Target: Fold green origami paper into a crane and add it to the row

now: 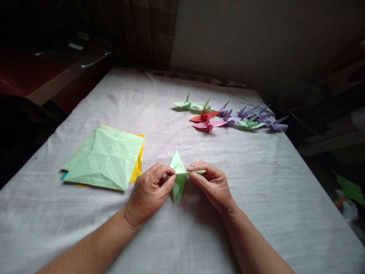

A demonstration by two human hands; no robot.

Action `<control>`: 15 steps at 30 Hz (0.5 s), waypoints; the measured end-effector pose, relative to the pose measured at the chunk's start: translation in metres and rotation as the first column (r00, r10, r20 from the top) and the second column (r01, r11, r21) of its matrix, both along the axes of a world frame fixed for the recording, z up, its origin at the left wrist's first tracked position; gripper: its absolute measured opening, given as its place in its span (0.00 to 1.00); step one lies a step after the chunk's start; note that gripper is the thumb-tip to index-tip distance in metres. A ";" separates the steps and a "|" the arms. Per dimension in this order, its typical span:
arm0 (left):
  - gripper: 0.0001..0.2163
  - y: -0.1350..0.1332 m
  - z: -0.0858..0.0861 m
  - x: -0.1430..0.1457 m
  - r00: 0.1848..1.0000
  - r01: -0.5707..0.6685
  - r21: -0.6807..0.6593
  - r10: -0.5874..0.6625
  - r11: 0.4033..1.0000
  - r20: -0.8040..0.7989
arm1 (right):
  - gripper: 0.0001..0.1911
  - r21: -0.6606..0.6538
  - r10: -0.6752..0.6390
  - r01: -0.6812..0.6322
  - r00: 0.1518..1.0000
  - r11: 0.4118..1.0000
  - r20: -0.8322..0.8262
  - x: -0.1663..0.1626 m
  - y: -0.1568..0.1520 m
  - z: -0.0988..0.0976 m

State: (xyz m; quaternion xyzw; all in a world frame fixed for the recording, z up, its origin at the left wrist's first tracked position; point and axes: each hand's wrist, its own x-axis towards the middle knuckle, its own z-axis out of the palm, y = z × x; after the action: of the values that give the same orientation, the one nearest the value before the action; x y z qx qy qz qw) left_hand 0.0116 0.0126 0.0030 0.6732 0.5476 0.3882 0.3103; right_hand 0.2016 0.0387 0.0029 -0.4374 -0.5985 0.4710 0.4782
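A pale green folded paper piece (177, 165) is held between my hands over the cloth, low in the middle of the view. One point of it faces away from me, and two narrow points hang toward me. My left hand (151, 190) pinches its left side between thumb and fingers. With thumb and forefinger, my right hand (212, 184) grips a narrow flap sticking out to the right. Left of my hands lies a stack of creased paper sheets (107, 158), pale green on top, with yellow and blue edges showing beneath.
Several folded paper cranes (209, 125) in green, red, pink and purple stand in a cluster at the far right of the white cloth (137, 99). A reddish-brown wooden surface (34, 72) with clear plastic on it borders the left side.
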 end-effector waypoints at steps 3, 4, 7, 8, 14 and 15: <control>0.05 0.001 0.000 0.000 1.000 0.012 0.017 -0.012 1.000 -0.022 | 0.06 0.036 -0.001 0.001 1.000 0.999 0.013 -0.001 0.000 -0.001; 0.05 0.001 0.000 0.000 0.999 0.015 0.025 -0.014 1.000 -0.030 | 0.06 0.049 -0.008 0.007 1.000 0.999 0.013 -0.002 0.000 -0.002; 0.04 0.001 -0.001 0.001 0.999 0.021 0.036 -0.019 0.999 -0.047 | 0.05 0.084 -0.025 0.025 1.000 0.996 0.007 -0.004 -0.001 -0.004; 0.04 0.001 -0.001 0.001 0.998 0.023 0.033 -0.021 0.999 -0.051 | 0.04 0.091 -0.026 0.025 1.000 0.996 0.008 -0.005 -0.001 -0.005; 0.05 0.002 -0.001 0.001 0.998 0.001 -0.007 -0.001 1.000 -0.057 | 0.07 0.038 0.018 -0.019 1.000 0.999 0.021 -0.003 -0.003 -0.003; 0.05 0.002 -0.001 0.001 0.998 -0.008 -0.016 0.007 1.000 -0.055 | 0.08 0.020 0.025 -0.025 1.000 0.999 0.009 -0.002 -0.003 -0.002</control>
State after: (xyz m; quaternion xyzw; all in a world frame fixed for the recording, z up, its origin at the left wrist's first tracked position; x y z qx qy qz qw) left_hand 0.0125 0.0149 0.0025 0.6789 0.5616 0.3663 0.2992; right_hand 0.1998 0.0355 0.0009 -0.4272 -0.6106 0.4691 0.4739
